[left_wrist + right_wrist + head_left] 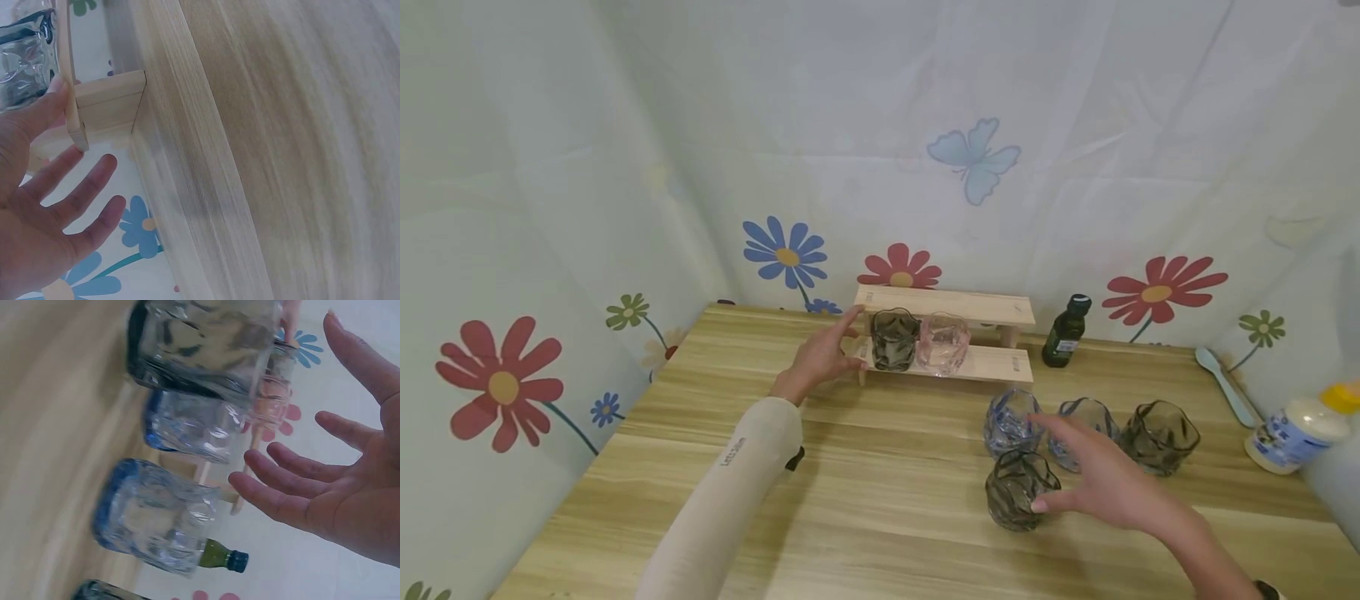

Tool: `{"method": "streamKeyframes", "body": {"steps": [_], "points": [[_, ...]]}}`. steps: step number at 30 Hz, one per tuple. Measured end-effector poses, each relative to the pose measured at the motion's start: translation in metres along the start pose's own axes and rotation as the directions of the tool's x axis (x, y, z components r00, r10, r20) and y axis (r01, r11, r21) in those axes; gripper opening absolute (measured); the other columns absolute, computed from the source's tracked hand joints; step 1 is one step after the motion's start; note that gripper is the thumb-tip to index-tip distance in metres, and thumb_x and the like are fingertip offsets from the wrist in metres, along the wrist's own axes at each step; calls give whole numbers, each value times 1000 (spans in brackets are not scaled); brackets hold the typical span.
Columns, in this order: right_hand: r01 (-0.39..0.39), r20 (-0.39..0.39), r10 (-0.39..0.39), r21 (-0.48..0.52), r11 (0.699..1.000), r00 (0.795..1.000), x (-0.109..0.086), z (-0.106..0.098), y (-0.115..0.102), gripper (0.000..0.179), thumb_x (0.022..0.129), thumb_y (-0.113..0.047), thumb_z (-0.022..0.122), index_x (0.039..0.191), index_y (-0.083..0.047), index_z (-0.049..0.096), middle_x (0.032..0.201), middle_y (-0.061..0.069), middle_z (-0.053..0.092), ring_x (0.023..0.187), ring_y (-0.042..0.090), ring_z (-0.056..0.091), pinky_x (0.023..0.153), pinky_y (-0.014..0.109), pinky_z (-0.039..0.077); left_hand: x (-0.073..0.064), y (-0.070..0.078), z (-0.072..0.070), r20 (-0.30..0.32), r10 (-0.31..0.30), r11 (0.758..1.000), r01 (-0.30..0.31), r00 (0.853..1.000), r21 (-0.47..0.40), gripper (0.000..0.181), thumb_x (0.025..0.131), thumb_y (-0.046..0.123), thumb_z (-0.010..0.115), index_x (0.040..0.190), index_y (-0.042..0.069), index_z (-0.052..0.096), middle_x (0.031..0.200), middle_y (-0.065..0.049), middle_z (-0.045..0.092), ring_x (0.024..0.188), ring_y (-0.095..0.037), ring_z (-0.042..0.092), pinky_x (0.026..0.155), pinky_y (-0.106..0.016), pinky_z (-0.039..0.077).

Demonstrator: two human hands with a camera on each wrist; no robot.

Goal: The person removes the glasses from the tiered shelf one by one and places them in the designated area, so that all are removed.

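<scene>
My left hand [822, 357] is at the left end of a two-tier wooden shelf [992, 363], fingers spread. In the left wrist view its thumb [50, 103] touches a board's edge, while the other visible fingers extend fairly straight. On the lower tier stand a dark grey glass [894, 340] and, beside it, a pink glass [943, 343]. My right hand [1108, 475] hovers, fingers spread and holding nothing, over the right side of a second dark grey glass [1017, 493] on the table. Just behind that glass is a blue-tinted glass [1009, 423].
Another blue-tinted glass [1086, 429], partly behind my right hand, and a third dark grey glass [1161, 437] stand to the right. A green bottle [1065, 333] is beside the shelf. Farther right are a pale blue spoon [1225, 385] and a yellow-capped bottle [1296, 432]. A flowered curtain [865, 125] hangs behind.
</scene>
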State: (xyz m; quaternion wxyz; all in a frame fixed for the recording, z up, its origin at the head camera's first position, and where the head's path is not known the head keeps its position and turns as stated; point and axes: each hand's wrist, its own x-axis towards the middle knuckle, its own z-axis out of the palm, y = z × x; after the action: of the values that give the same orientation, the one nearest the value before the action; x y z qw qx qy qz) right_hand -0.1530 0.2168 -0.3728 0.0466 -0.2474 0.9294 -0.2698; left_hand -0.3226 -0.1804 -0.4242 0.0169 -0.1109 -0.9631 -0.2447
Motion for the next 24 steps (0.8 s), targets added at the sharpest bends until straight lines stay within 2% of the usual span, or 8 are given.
{"method": "streamKeyframes", "body": {"steps": [5, 12, 19, 24], "points": [[68, -16, -67, 77, 995, 998, 22, -15, 0, 96, 78, -43, 84, 153, -9, 35, 146, 26, 47, 128, 49, 52, 91, 58, 52, 0, -2, 1, -12, 3, 1000, -3, 1000, 0, 102, 80, 28, 85, 159, 34, 20, 140, -7, 63, 88, -28, 69, 89, -52, 52], [94, -9, -93, 184, 978, 996, 62, -21, 4, 102, 83, -31, 82, 159, -9, 18, 149, 30, 38, 133, 52, 44, 98, 65, 46, 2, -3, 2, -8, 2, 1000, -2, 1000, 11, 103, 80, 28, 85, 159, 34, 18, 140, -7, 62, 87, -27, 69, 84, -50, 54], [99, -5, -100, 217, 971, 995, 102, -22, 5, 97, 85, -30, 81, 158, -9, 21, 150, 31, 38, 134, 54, 44, 98, 64, 46, 2, -3, 2, -12, 6, 1000, -6, 1000, 17, 102, 80, 28, 85, 158, 34, 20, 139, -7, 63, 84, -25, 69, 78, -46, 55], [74, 24, -83, 262, 962, 996, 123, -20, 7, 95, 86, -28, 80, 158, -10, 21, 157, 29, 29, 138, 54, 39, 100, 65, 45, 3, -4, 3, -10, 4, 1000, -4, 1000, 17, 103, 80, 29, 86, 158, 35, 19, 139, -6, 63, 84, -25, 69, 78, -46, 55]]}}
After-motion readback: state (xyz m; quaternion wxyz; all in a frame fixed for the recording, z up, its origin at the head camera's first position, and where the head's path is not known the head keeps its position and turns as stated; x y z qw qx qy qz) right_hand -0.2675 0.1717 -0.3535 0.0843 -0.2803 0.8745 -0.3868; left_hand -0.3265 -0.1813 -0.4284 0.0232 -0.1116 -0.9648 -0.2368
